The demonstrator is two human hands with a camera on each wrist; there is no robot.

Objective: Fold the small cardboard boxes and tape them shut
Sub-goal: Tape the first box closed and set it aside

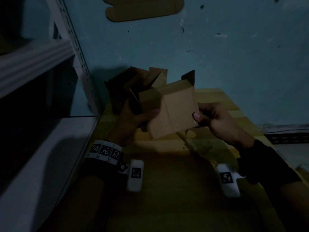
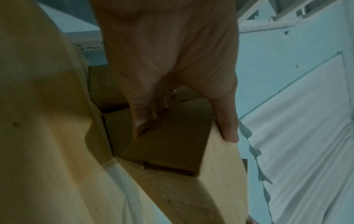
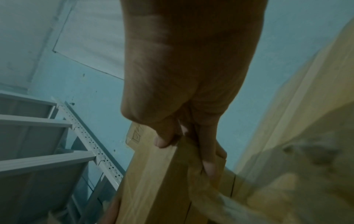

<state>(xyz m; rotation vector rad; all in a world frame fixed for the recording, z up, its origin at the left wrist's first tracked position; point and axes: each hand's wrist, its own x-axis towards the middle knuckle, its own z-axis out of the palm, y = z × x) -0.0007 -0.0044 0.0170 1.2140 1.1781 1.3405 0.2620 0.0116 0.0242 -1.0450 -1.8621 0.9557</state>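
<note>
Head view: we see left hand [image 1: 133, 118] and right hand [image 1: 215, 121] both clamped on box [image 1: 173, 111], thumbs on top, flaps open

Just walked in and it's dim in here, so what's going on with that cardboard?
A person holds one small cardboard box up over a wooden table, the left hand gripping its left edge and the right hand pinching its right edge. The far end is open, flaps up. More open boxes sit behind it against the blue wall. A flat box blank shows higher up.
</note>
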